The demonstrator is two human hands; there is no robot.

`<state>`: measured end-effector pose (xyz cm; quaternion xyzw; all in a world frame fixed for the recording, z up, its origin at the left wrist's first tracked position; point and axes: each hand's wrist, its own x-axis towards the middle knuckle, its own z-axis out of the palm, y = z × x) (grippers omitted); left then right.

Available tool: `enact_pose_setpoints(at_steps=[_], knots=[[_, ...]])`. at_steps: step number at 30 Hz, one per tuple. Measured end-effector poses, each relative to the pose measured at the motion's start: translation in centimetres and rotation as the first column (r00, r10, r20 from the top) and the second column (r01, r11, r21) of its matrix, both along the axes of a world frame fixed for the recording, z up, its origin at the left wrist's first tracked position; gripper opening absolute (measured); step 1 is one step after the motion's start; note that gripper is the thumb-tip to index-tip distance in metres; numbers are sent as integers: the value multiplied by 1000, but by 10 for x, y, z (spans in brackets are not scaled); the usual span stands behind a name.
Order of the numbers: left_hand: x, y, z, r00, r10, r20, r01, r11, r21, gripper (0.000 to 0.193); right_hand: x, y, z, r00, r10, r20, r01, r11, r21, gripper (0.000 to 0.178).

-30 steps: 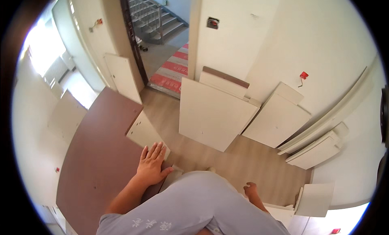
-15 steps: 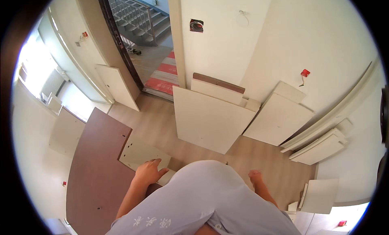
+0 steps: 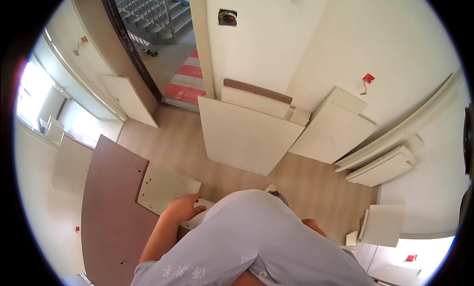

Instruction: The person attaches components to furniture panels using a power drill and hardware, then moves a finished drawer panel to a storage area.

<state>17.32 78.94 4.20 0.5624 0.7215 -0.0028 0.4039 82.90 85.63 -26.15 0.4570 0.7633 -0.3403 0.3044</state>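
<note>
Brown panel: since a second ago, its far end (image 3: 116, 197) has come clear of the white leaning panel (image 3: 128, 99) beyond it, which it overlapped then; my whole view has swung too, so I cannot tell how much of that is the panel itself.
Holed white board: it (image 3: 165, 182) meets the brown panel along the right edge, showing more of its face to me than a second ago.
Left hand: I see it (image 3: 182, 207) just right of the brown panel, at the near end of the holed white board; the fingers, spread a second ago, now bend over that end. I cannot tell whether they grip it.
Right hand: well to the right of the brown panel, it (image 3: 313, 225) is mostly hidden from me by the grey shirt (image 3: 237, 231), so I cannot tell how its fingers stand.
Large white panel: propped up (image 3: 247, 138), to the right of the brown panel across the wooden floor (image 3: 316, 190), with a brown-edged board (image 3: 256, 97) behind it.
Stacked white panels: farther right of the brown panel, I make out one group (image 3: 335, 130) leaning against the wall.
Doorway: beyond the brown panel, stairs (image 3: 153, 19) and a red-and-white striped sheet (image 3: 183, 83) show through.
</note>
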Motion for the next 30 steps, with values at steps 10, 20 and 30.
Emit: enact_pose_setpoints(at_steps=[10, 20, 30], knots=[[21, 77, -19, 963, -168, -211, 160, 986, -54, 64, -8, 162, -6, 962, -225, -153, 250, 953, 171, 22], [118, 385, -65, 958, -101, -268, 232, 822, 520, 64, 33, 238, 18, -88, -945, -316, 916, 48, -398, 31], [120, 458, -104, 881, 56, -469, 268, 758, 594, 65, 71, 198, -7, -164, -959, -233, 932, -72, -356, 29]])
